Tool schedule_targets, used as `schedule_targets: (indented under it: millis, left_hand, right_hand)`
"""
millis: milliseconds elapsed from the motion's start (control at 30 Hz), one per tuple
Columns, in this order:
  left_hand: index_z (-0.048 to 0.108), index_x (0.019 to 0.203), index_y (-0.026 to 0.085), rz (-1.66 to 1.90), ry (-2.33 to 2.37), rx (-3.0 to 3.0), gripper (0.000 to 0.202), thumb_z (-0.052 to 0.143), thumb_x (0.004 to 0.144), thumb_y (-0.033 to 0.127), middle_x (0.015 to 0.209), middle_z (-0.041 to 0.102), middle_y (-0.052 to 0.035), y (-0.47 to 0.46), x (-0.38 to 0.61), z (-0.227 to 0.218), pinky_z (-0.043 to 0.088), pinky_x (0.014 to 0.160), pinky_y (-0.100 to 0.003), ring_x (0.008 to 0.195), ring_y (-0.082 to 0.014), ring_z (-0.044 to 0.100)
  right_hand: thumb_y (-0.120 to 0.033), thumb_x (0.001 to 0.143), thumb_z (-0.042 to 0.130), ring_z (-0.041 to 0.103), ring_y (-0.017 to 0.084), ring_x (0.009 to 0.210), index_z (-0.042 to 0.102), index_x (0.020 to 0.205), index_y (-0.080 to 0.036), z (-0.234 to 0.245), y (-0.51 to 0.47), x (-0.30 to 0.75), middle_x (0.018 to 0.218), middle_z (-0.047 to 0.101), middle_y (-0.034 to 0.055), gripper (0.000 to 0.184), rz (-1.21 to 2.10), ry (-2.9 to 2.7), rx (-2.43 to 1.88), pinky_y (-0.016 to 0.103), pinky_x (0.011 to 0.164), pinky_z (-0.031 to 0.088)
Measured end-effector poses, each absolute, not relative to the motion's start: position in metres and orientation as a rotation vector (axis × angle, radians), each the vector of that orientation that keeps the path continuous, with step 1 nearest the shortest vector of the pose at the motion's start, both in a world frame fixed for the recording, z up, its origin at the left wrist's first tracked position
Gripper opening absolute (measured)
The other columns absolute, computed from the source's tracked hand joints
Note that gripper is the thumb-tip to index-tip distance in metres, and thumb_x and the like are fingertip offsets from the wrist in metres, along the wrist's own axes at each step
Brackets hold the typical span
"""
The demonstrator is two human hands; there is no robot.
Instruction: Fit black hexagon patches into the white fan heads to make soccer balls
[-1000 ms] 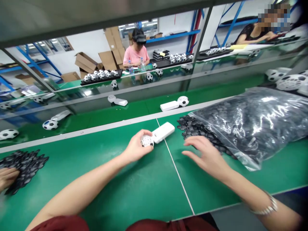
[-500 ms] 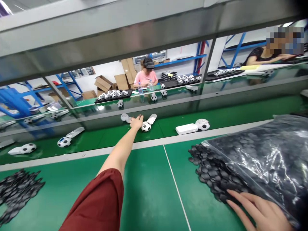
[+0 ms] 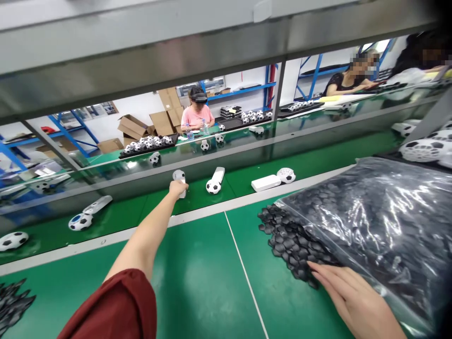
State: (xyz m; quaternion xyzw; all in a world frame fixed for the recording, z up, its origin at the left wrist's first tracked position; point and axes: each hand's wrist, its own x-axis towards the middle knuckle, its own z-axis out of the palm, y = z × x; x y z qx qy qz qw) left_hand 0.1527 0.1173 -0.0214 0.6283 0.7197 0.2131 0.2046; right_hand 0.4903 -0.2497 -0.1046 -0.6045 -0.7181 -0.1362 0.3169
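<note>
Over the green conveyor, my left hand [image 3: 179, 189] is closed around the handle of a white device with a round head [image 3: 179, 175]. Beside it lies a similar football-patterned device [image 3: 213, 186], its white handle pointing away. At the lower right, my right hand [image 3: 356, 292] rests at the edge of a pile of small black pieces [image 3: 294, 242]. Its fingertips are pressed together against the pile, and whatever they pinch is too small to tell. A clear plastic bag [image 3: 381, 226] full of the same black pieces lies beside that hand.
More football devices lie along the belt, one right of centre [image 3: 266, 182] and one left [image 3: 81, 221]. Another black pile [image 3: 14, 301] sits at lower left. Football-patterned parts [image 3: 422, 150] are stacked at right. A metal beam [image 3: 197, 61] crosses above. Co-workers sit beyond the belt.
My left hand has closed on the white device and turned its handle toward me. My right hand's fingers have come together at the pile. The view has shifted right.
</note>
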Motion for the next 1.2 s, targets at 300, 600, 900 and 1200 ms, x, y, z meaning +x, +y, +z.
schedule_targets:
  millis: [300, 600, 900, 1200]
  left_hand:
    - [0.039, 0.054, 0.014, 0.607, 1.568, 1.955, 0.021, 0.055, 0.063, 0.003, 0.107, 0.06, -0.0021, -0.047, 0.117, 0.014, 0.046, 0.069, -0.024, 0.085, -0.0149, 0.058]
    - [0.042, 0.061, 0.017, 0.194, 0.954, 2.417, 0.02, 0.045, 0.056, -0.002, 0.124, 0.048, -0.0018, -0.217, 0.13, 0.003, 0.04, 0.085, -0.036, 0.105, -0.0212, 0.045]
    - [0.038, 0.123, 0.021, 0.357, 0.831, 2.435, 0.064, 0.065, 0.065, 0.022, 0.134, 0.036, -0.0111, -0.196, 0.168, -0.007, 0.029, 0.104, -0.044, 0.125, -0.0263, 0.032]
    - [0.036, 0.131, 0.027, 0.374, 0.753, 2.407, 0.069, 0.065, 0.069, 0.026, 0.128, 0.044, -0.0062, -0.196, 0.19, -0.025, 0.039, 0.098, -0.036, 0.116, -0.0221, 0.045]
  right_hand:
    - [-0.031, 0.088, 0.047, 0.059, 0.021, 0.082, 0.058, 0.096, -0.019, -0.09, -0.248, 0.478, 0.087, 0.063, 0.0052, 0.018, -0.196, -1.809, -1.461, 0.035, 0.076, 0.045]
    - [-0.029, 0.088, 0.047, 0.059, 0.02, 0.083, 0.058, 0.094, -0.02, -0.063, -0.261, 0.45, 0.09, 0.063, 0.0048, 0.015, 0.107, -1.915, -1.445, 0.033, 0.076, 0.045]
    - [-0.024, 0.086, 0.051, 0.054, 0.014, 0.067, 0.056, 0.085, -0.02, -0.037, -0.27, 0.4, 0.076, 0.059, 0.0014, 0.006, 0.516, -1.872, -1.367, 0.026, 0.06, 0.044]
    - [-0.019, 0.082, 0.057, 0.052, 0.018, 0.085, 0.061, 0.083, -0.02, -0.042, -0.267, 0.376, 0.084, 0.053, 0.0037, 0.004, 0.462, -1.909, -1.221, 0.033, 0.076, 0.044]
